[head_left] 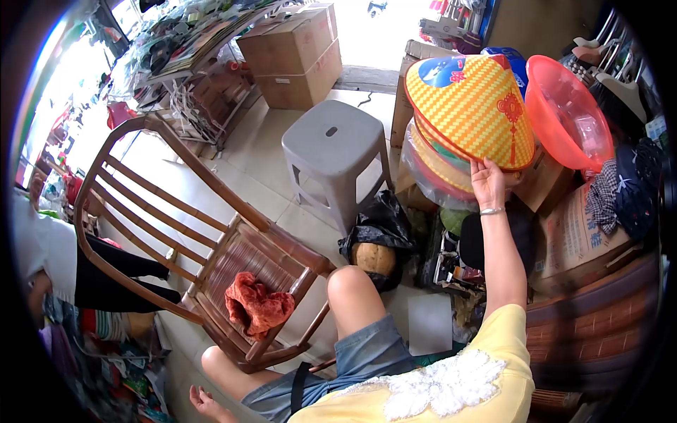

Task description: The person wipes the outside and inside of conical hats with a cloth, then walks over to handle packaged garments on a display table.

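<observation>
Conical hat [474, 106]: yellow-and-orange woven pattern, blue printed panel, red knot motif; tilted, over a plastic-wrapped stack of hats [444, 166], just beside the red plastic basin [596, 137].

Right hand [488, 185]: fingertips clamped on the hat's near brim — a one-sided hold, the far side apparently borne by the stack.

Left hand [206, 403]: bare, nothing held, fingers loosely curled and apart; low beside the left knee [213, 361], well apart from the hat.

Handling notes, by judgement: pinch light, a thin brim being liable to crease; tilt small, so hats beneath are not dragged along; basin rim given clearance; left hand useful at the opposite brim — or steadying the stack.
</observation>
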The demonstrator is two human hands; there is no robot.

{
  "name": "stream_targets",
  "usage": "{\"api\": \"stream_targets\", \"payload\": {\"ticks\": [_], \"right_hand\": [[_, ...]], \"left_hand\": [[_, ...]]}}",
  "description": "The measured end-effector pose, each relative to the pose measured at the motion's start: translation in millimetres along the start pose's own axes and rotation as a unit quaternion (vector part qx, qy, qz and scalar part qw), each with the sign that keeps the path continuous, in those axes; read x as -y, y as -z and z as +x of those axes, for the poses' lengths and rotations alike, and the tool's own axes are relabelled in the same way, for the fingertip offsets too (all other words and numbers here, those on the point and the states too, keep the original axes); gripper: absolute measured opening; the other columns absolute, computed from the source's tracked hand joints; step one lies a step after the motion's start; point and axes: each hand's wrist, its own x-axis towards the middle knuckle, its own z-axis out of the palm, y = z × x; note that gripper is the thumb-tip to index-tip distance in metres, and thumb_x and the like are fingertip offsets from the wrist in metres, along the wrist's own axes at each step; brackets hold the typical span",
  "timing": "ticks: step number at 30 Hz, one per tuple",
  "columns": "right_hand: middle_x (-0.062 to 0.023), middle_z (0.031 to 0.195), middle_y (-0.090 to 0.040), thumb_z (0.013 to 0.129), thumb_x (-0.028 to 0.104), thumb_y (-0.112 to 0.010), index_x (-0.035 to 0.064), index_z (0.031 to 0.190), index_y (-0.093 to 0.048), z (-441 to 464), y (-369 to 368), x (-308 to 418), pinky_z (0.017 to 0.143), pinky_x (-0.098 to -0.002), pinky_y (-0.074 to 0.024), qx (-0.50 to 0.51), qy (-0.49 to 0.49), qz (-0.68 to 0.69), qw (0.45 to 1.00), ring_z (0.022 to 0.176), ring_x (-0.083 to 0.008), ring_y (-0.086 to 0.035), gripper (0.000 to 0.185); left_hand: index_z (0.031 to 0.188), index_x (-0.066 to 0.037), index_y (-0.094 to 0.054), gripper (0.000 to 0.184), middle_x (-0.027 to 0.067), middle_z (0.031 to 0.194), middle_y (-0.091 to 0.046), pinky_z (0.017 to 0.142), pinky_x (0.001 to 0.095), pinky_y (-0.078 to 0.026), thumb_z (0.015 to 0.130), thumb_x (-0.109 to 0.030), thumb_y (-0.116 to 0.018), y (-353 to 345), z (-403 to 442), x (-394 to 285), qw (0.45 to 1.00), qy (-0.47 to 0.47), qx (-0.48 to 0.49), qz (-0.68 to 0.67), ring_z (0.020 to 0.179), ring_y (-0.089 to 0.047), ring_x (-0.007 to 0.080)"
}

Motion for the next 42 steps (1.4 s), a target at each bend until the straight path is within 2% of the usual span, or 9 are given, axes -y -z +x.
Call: {"api": "stream_targets", "payload": {"ticks": [13, 20, 22, 26, 29, 31, 33, 37, 42], "right_hand": [[-0.0106, 0.120, -0.062, 0.080, -0.006, -0.060, 0.0013, 0.121, -0.055, -220, -33, -113, 0.096, -0.0402, -0.0492, 0.211, -0.172, -0.105, 0.956, 0.112, -0.0256, -0.059, 0.041], [-0.0071, 0.122, -0.060, 0.079, -0.008, -0.063, 0.0026, 0.128, -0.051, -326, -61, -213, 0.092, -0.0313, -0.0472, 0.340, -0.343, -0.107, 0.869, 0.113, -0.0173, -0.056, 0.051], [-0.0072, 0.123, -0.059, 0.080, -0.007, -0.063, 0.0030, 0.129, -0.051, -355, -50, -243, 0.093, -0.0315, -0.0467, 0.322, -0.447, -0.087, 0.830, 0.113, -0.0172, -0.056, 0.051], [-0.0063, 0.127, -0.058, 0.080, -0.006, -0.063, 0.0050, 0.131, -0.049, -387, -34, -274, 0.098, -0.0326, -0.0436, 0.322, -0.590, -0.109, 0.733, 0.117, -0.0185, -0.054, 0.054], [-0.0095, 0.128, -0.058, 0.083, 0.003, -0.065, 0.0042, 0.124, -0.056, -389, -83, -267, 0.098, -0.0336, -0.0426, 0.521, -0.482, -0.361, 0.604, 0.117, -0.0215, -0.053, 0.043], [-0.0145, 0.126, -0.056, 0.080, 0.014, -0.070, 0.0031, 0.120, -0.059, -384, -93, -280, 0.100, -0.0375, -0.0397, 0.709, -0.124, -0.548, 0.427, 0.120, -0.0286, -0.049, 0.043], [-0.0188, 0.132, -0.048, 0.076, 0.024, -0.073, 0.0036, 0.121, -0.058, -356, -71, -307, 0.103, -0.0425, -0.0341, 0.698, 0.123, -0.594, 0.381, 0.127, -0.0361, -0.039, 0.052], [-0.0201, 0.143, -0.033, 0.077, 0.037, -0.068, 0.0058, 0.130, -0.049, -332, -64, -361, 0.103, -0.0488, -0.0290, 0.624, 0.193, -0.692, 0.308, 0.130, -0.0366, -0.031, 0.064], [-0.0158, 0.118, -0.049, 0.078, 0.023, -0.064, 0.0062, 0.117, -0.055, -346, -61, -398, 0.092, -0.0439, -0.0410, 0.623, 0.058, -0.714, 0.314, 0.118, -0.0322, -0.045, 0.043]], "left_hand": [[0.123, -0.009, -0.052, 0.028, 0.0058, 0.119, -0.056, 0.081, 0.0299, -0.047, 0.095, -0.008, -0.048, -59, -78, -78, 0.977, 0.044, 0.032, -0.208, 0.100, -0.059, 0.0168], [0.133, -0.012, -0.042, 0.046, 0.0093, 0.123, -0.055, 0.091, 0.0394, -0.048, 0.096, -0.037, -0.051, -109, -125, -139, 0.832, 0.110, 0.299, -0.455, 0.106, -0.056, 0.0223], [0.136, -0.012, -0.040, 0.054, 0.0090, 0.132, -0.052, 0.100, 0.0446, -0.042, 0.094, -0.045, -0.051, -115, -124, -139, 0.678, 0.209, 0.394, -0.584, 0.116, -0.053, 0.0260], [0.139, -0.013, -0.039, 0.061, 0.0068, 0.139, -0.048, 0.107, 0.0481, -0.035, 0.091, -0.048, -0.054, -99, -127, -144, 0.686, 0.198, 0.255, -0.652, 0.126, -0.046, 0.0279], [0.137, -0.013, -0.044, 0.067, 0.0064, 0.140, -0.047, 0.104, 0.0470, -0.040, 0.085, -0.054, -0.058, -72, -114, -111, 0.694, 0.210, 0.219, -0.653, 0.127, -0.046, 0.0261], [0.137, -0.013, -0.044, 0.066, 0.0065, 0.140, -0.047, 0.105, 0.0475, -0.040, 0.086, -0.053, -0.058, -48, -105, -110, 0.671, 0.201, 0.210, -0.682, 0.127, -0.046, 0.0268], [0.138, -0.014, -0.043, 0.067, 0.0075, 0.141, -0.046, 0.104, 0.0486, -0.040, 0.086, -0.054, -0.056, -43, -106, -108, 0.678, 0.183, 0.186, -0.687, 0.127, -0.045, 0.0281], [0.140, -0.015, -0.040, 0.069, 0.0084, 0.143, -0.044, 0.104, 0.0509, -0.039, 0.087, -0.058, -0.052, -34, -109, -97, 0.666, 0.175, 0.156, -0.708, 0.128, -0.044, 0.0301], [0.142, -0.016, -0.036, 0.081, 0.0065, 0.143, -0.043, 0.104, 0.0502, -0.039, 0.082, -0.067, -0.051, -20, -111, -92, 0.712, 0.155, 0.111, -0.676, 0.128, -0.044, 0.0285]]}}
